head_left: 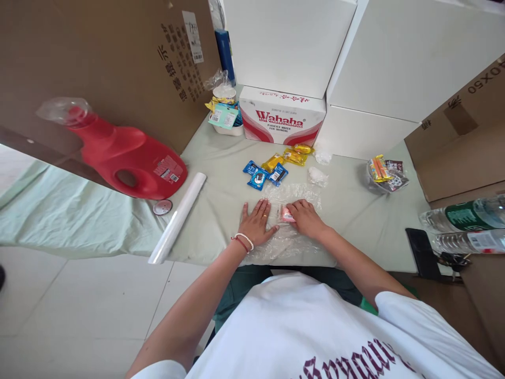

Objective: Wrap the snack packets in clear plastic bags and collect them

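A sheet of clear plastic wrap point(292, 242) lies spread on the cloth-covered table in front of me. On it sits a small pink packet point(286, 213), partly hidden by my right hand point(304, 217), whose fingers are closed over it. My left hand point(255, 223) lies flat with fingers spread, pressing on the left edge of the wrap. Just beyond the wrap are several blue packets point(258, 179) and several yellow packets point(294, 156). Two crumpled white bundles, the nearer one point(317, 177) beside the wrap, lie to their right.
A white roll point(177, 218) and a red jug point(134, 158) lie on the left. At the back stand a Wahaha carton point(282, 118) and a white tub of packets point(226, 126). To the right are a wrapped bundle of snacks point(384, 176), a black phone point(423, 253) and bottles point(465, 215).
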`<act>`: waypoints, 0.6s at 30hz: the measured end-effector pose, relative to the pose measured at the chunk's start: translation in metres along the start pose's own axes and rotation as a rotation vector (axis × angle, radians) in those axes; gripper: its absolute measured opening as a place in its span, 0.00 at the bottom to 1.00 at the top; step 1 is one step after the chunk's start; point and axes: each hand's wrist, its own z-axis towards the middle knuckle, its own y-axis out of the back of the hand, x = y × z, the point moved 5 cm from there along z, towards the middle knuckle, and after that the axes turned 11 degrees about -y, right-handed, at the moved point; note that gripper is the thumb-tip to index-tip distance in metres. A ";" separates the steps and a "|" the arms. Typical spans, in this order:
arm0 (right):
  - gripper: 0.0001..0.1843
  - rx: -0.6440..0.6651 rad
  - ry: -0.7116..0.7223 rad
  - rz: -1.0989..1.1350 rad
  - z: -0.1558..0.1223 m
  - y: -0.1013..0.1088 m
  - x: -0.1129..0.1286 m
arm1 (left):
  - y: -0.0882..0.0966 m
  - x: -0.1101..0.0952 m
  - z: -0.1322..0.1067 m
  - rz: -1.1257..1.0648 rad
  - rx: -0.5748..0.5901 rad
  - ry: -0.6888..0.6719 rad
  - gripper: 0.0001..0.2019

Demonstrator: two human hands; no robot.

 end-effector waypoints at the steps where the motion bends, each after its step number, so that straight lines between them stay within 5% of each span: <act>1: 0.25 0.005 0.017 0.005 -0.001 0.003 -0.005 | 0.000 0.000 0.000 0.001 -0.003 0.001 0.42; 6: 0.28 -0.056 0.057 0.063 -0.003 0.017 -0.010 | 0.000 -0.001 0.000 -0.008 -0.005 0.007 0.42; 13: 0.34 0.016 0.040 0.038 0.008 -0.007 0.013 | -0.002 0.003 0.001 -0.048 0.021 0.001 0.44; 18: 0.43 -0.054 0.115 0.206 -0.009 0.003 -0.006 | 0.003 0.018 -0.006 -0.177 0.003 -0.002 0.47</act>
